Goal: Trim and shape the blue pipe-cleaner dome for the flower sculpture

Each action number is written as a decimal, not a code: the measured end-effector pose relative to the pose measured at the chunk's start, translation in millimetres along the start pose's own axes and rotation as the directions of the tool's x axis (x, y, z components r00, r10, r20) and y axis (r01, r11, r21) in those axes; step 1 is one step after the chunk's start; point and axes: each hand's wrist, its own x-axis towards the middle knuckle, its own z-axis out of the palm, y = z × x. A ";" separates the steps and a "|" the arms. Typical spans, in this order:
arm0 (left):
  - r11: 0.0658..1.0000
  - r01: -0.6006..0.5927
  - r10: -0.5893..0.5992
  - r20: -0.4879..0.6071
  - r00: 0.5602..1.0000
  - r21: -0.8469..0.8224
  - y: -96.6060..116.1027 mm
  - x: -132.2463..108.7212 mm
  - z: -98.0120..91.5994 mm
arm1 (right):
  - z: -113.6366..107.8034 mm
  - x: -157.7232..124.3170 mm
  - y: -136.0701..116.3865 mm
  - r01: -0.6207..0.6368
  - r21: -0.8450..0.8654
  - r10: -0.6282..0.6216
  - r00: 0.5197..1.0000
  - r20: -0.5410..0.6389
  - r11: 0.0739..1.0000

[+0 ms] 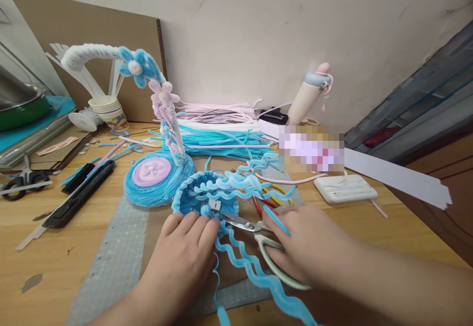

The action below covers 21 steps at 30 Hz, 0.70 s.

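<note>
My left hand [190, 247] is closed over the near rim of a small blue bowl-shaped piece [181, 188] woven from fuzzy pipe cleaners. Wavy blue pipe-cleaner ends [254, 262] trail from it to the right and toward me. In my right hand [303, 237] are scissors with pale green handles [277, 267], their blades reaching over the bowl's inside near a small white tag [215, 204]. A short blue pipe cleaner [277, 220] lies across the right fingers. How far the blades are apart is hard to tell.
A blue disc lamp-like piece [158, 193] with a flowered white arch stands behind left. Bundled pipe cleaners [221, 141] lie at the back. Red and yellow handles [273, 195] sit beyond my right hand, a white power bank [345, 188] farther right. Black-handled scissors [25, 180] rest left.
</note>
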 end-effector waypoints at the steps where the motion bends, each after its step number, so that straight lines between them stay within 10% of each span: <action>1: 1.000 -0.012 0.012 0.007 1.000 0.004 -0.4 0.2 -1.0 | -0.5 0.6 -0.9 -0.004 0.022 0.004 1.000 0.000 1.000; 21: 0.999 -0.044 0.044 0.001 0.999 0.012 -3.9 -2.0 2.1 | 5.1 3.7 -3.9 0.061 0.076 -0.060 0.998 -0.011 0.995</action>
